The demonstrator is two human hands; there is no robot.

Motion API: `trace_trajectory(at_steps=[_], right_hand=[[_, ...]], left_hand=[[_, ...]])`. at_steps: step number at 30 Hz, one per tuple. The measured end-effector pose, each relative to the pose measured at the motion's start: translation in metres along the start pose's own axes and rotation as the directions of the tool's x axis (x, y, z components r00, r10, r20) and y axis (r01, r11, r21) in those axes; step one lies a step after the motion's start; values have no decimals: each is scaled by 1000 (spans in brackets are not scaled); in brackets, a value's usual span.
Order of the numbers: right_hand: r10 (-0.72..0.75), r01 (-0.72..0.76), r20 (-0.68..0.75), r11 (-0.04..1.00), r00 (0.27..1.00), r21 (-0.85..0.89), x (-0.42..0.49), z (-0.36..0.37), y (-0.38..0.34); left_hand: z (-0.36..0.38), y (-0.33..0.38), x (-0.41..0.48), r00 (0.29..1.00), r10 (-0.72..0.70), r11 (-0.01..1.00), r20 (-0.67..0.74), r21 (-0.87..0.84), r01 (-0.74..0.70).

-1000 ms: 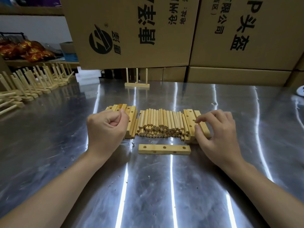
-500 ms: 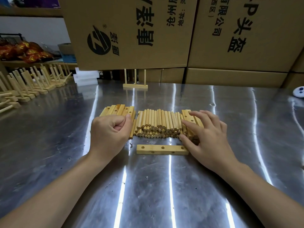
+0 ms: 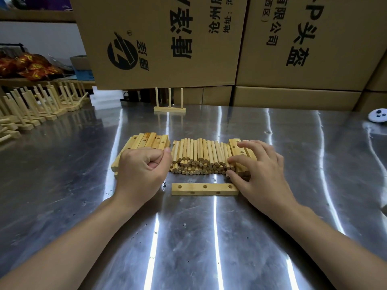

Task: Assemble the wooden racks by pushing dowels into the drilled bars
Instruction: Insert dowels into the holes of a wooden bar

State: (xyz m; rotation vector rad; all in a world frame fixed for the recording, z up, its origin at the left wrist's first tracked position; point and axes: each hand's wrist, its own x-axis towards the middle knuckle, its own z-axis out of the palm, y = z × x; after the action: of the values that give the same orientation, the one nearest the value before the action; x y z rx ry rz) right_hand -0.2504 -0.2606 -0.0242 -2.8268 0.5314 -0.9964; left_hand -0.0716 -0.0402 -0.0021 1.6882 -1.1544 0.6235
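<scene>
Left hand (image 3: 144,170) clenched in a fist, nothing visible in it, resting on the near end of the left stack of drilled bars (image 3: 146,141). Right hand (image 3: 259,170) spread over the right stack of drilled bars (image 3: 235,144), thumb at its near end; cannot tell if it grips one. Dowel pile (image 3: 196,158) between the stacks. Single drilled bar (image 3: 205,189) flat on the steel table (image 3: 188,237), just nearer. One three-dowel rack (image 3: 169,104) stands by the cardboard boxes (image 3: 167,38); finished racks (image 3: 31,107) far left.
</scene>
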Motion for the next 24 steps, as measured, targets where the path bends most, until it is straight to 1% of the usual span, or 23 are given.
trace_trajectory(at_steps=[6, 8, 11, 12, 13, 14, 15, 17, 18, 19, 21, 24], right_hand=[[-52, 51, -51, 999, 997, -20, 1, -1, -4], [-64, 64, -130, 998, 989, -1, 2, -3, -5], [-60, 83, -330, 995, 942, 57, 5, -10, -10], [-37, 86, -381, 990, 924, 111, 6, -13, -13], [0, 89, -399, 975, 917, 204, 4, -17, -16], [52, 84, -380, 939, 923, 333, 2, -20, -20], [112, 63, -329, 877, 938, 477, -1, -23, -25], [216, -12, -200, 706, 956, 708, -6, -30, -34], [250, -42, -152, 631, 956, 775, -8, -32, -37], [272, -64, -117, 574, 955, 817, -9, -34, -40], [304, -97, -67, 493, 950, 865, -8, -37, -44], [334, -141, -5, 412, 942, 900, -6, -37, -47]], left_hand=[[1, 0, -1, 1000, -7, 1000, -2, -2, 7], [2, -1, -2, 1000, -1, 1000, -3, -2, 1], [1, -2, -2, 1000, 5, 1000, 0, -19, -5], [1, -2, -2, 1000, 11, 1000, 2, -26, -11], [2, -1, -2, 1000, 17, 999, 4, -33, -16], [2, -1, -2, 1000, 21, 999, 6, -43, -20], [2, 0, -2, 1000, 22, 998, 9, -53, -22], [3, 2, -2, 999, 24, 997, 34, -69, -21], [3, 3, -2, 998, 27, 997, 56, -77, -23], [3, 4, -2, 996, 33, 996, 81, -89, -26], [3, 6, -2, 991, 54, 993, 122, -107, -41], [1, 6, -3, 984, 88, 992, 158, -107, -72]])
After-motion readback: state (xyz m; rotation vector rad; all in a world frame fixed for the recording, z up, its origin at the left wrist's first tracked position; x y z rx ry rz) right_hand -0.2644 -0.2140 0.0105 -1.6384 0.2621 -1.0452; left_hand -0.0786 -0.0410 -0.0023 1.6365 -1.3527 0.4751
